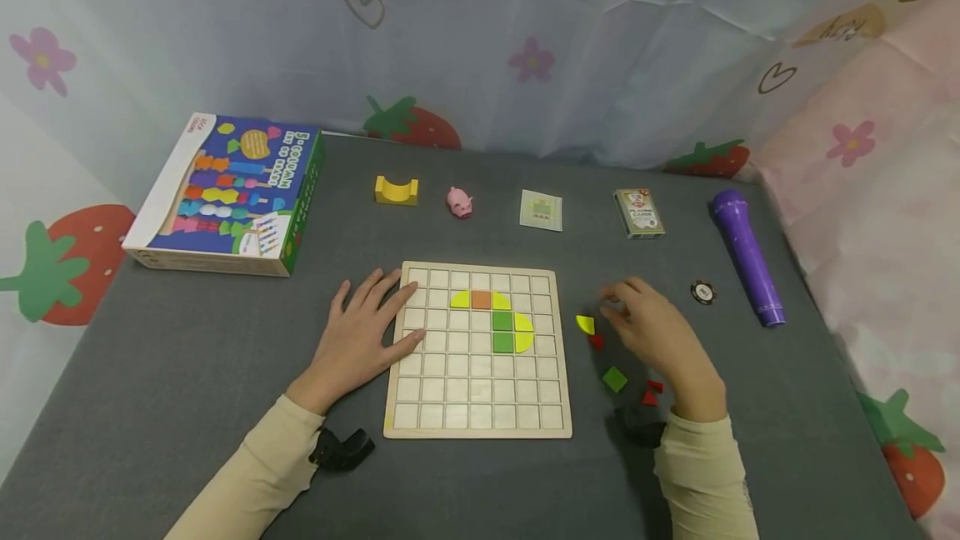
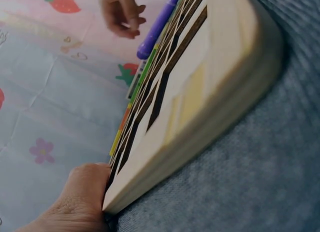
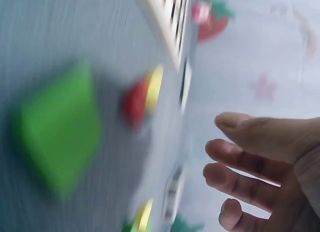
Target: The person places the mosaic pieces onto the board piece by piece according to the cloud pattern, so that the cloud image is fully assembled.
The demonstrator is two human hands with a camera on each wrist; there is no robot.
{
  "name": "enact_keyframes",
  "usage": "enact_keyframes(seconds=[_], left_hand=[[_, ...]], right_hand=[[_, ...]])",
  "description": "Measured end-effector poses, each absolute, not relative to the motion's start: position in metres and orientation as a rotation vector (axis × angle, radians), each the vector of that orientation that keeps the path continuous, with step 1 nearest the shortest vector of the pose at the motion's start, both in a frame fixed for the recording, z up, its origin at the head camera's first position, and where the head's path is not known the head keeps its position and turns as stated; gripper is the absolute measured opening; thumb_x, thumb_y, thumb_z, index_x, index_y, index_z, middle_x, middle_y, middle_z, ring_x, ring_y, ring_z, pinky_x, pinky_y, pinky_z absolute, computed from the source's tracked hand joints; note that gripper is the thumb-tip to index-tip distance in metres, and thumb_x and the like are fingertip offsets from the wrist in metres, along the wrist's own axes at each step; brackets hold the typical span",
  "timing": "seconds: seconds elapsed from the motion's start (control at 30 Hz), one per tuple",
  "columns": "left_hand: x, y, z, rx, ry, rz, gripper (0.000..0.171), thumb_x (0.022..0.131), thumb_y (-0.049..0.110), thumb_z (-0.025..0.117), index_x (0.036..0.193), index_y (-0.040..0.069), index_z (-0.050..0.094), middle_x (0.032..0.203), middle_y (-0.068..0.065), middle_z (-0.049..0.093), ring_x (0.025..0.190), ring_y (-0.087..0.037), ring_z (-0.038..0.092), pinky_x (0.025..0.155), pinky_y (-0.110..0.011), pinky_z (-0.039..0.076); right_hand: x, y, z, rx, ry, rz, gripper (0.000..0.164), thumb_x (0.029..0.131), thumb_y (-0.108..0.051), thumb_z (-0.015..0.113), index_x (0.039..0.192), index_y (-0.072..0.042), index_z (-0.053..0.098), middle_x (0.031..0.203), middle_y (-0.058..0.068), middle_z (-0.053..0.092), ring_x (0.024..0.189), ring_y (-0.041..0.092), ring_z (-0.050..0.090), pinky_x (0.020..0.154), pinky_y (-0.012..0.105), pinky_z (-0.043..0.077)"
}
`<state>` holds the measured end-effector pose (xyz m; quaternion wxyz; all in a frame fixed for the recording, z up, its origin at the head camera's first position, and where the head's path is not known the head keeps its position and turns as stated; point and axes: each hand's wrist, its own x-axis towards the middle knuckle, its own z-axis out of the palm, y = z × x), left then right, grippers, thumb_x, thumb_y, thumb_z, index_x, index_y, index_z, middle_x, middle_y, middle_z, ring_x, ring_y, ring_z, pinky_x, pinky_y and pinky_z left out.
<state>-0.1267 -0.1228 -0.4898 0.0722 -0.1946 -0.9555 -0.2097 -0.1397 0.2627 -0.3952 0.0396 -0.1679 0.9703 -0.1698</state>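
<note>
A wooden grid board (image 1: 477, 432) lies flat, with an orange square (image 1: 481, 300), two green squares (image 1: 503, 342) and several yellow quarter-circles (image 1: 524, 323) set in its cells. My left hand (image 1: 352, 348) rests spread on the board's left edge, thumb and fingertips over the frame and outer cells. To the right of the board, my right hand (image 1: 663, 340) hovers with loosely bent fingers and holds nothing, as the right wrist view shows. Near it lie a loose yellow quarter-circle (image 1: 585, 324), a red piece (image 1: 597, 342), a green square block (image 3: 60, 132) and small red pieces (image 1: 650, 398).
A blue toy box (image 1: 225, 190) stands at the back left. Along the back are a yellow arch block (image 1: 396, 192), a pink pig (image 1: 460, 202), a square card (image 1: 541, 211) and a playing-card box (image 1: 639, 213). A poker chip (image 1: 703, 292) and a purple microphone (image 1: 748, 259) lie right.
</note>
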Motion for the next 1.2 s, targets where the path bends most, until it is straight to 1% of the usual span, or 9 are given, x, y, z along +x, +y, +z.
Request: enact_keyframes(seconds=[0.1, 0.23, 0.3, 0.4, 0.5, 0.73, 0.9, 1.0, 1.2], left_hand=[[-0.127, -0.123, -0.49, -0.583, -2.869, -0.635, 0.07, 0.088, 0.056, 0.058, 0.146, 0.021, 0.042, 0.153, -0.009, 0.033, 0.144, -0.032, 0.023, 0.112, -0.062, 0.01], [-0.127, -0.123, -0.49, -0.58, -2.864, -0.645, 0.068, 0.089, 0.055, 0.057, 0.146, 0.021, 0.043, 0.153, -0.009, 0.034, 0.143, -0.032, 0.024, 0.112, -0.062, 0.01], [-0.126, -0.123, -0.49, -0.577, -2.861, -0.645, 0.067, 0.089, 0.054, 0.057, 0.146, 0.021, 0.043, 0.153, -0.009, 0.034, 0.143, -0.032, 0.024, 0.112, -0.062, 0.01], [-0.126, -0.123, -0.489, -0.577, -2.859, -0.646, 0.067, 0.089, 0.054, 0.057, 0.145, 0.021, 0.043, 0.153, -0.009, 0.034, 0.143, -0.032, 0.025, 0.112, -0.062, 0.011], [-0.126, -0.123, -0.489, -0.581, -2.858, -0.645, 0.067, 0.089, 0.054, 0.057, 0.146, 0.021, 0.043, 0.153, -0.009, 0.035, 0.143, -0.032, 0.025, 0.112, -0.062, 0.011], [-0.126, -0.123, -0.489, -0.584, -2.856, -0.654, 0.066, 0.09, 0.053, 0.057, 0.145, 0.02, 0.043, 0.152, -0.01, 0.035, 0.143, -0.032, 0.025, 0.111, -0.063, 0.011], [-0.126, -0.123, -0.489, -0.583, -2.859, -0.653, 0.067, 0.09, 0.054, 0.057, 0.146, 0.02, 0.043, 0.152, -0.01, 0.035, 0.143, -0.032, 0.025, 0.112, -0.062, 0.011], [-0.126, -0.123, -0.488, -0.581, -2.864, -0.655, 0.067, 0.09, 0.054, 0.056, 0.146, 0.021, 0.042, 0.153, -0.009, 0.034, 0.143, -0.032, 0.024, 0.112, -0.062, 0.01], [-0.126, -0.123, -0.488, -0.583, -2.866, -0.659, 0.066, 0.09, 0.054, 0.056, 0.146, 0.021, 0.042, 0.153, -0.009, 0.034, 0.143, -0.032, 0.024, 0.112, -0.062, 0.01]], right_hand=[[-0.146, 0.29, -0.395, -0.398, 2.97, -0.515, 0.023, 0.094, -0.007, 0.06, 0.115, 0.0, 0.061, 0.112, 0.018, 0.057, 0.09, 0.031, 0.061, 0.077, 0.048, 0.051], [-0.152, 0.315, -0.397, -0.289, 2.942, -0.514, 0.03, 0.094, -0.005, 0.057, 0.122, 0.007, 0.056, 0.117, 0.025, 0.054, 0.097, 0.038, 0.057, 0.082, 0.053, 0.047], [-0.154, 0.323, -0.399, -0.285, 2.937, -0.506, 0.035, 0.092, -0.002, 0.057, 0.124, 0.01, 0.053, 0.118, 0.029, 0.053, 0.1, 0.041, 0.056, 0.085, 0.055, 0.045], [-0.156, 0.33, -0.402, -0.298, 2.929, -0.489, 0.039, 0.09, 0.001, 0.058, 0.127, 0.012, 0.051, 0.119, 0.032, 0.052, 0.099, 0.043, 0.056, 0.086, 0.056, 0.045], [-0.157, 0.335, -0.406, -0.312, 2.921, -0.471, 0.041, 0.09, 0.001, 0.06, 0.128, 0.012, 0.05, 0.119, 0.033, 0.051, 0.096, 0.042, 0.058, 0.084, 0.056, 0.046], [-0.161, 0.337, -0.413, -0.345, 2.93, -0.496, 0.036, 0.088, -0.001, 0.063, 0.121, 0.011, 0.055, 0.114, 0.032, 0.052, 0.096, 0.042, 0.059, 0.082, 0.054, 0.048], [-0.162, 0.335, -0.415, -0.298, 2.915, -0.492, 0.037, 0.09, -0.002, 0.06, 0.123, 0.012, 0.053, 0.115, 0.032, 0.051, 0.098, 0.042, 0.057, 0.083, 0.054, 0.047], [-0.163, 0.334, -0.414, -0.284, 2.916, -0.478, 0.035, 0.091, -0.001, 0.059, 0.122, 0.013, 0.054, 0.115, 0.032, 0.051, 0.099, 0.043, 0.056, 0.084, 0.054, 0.047], [-0.16, 0.329, -0.404, -0.206, 2.956, -0.495, 0.035, 0.094, -0.003, 0.055, 0.125, 0.013, 0.052, 0.118, 0.03, 0.048, 0.102, 0.045, 0.055, 0.086, 0.056, 0.045]])
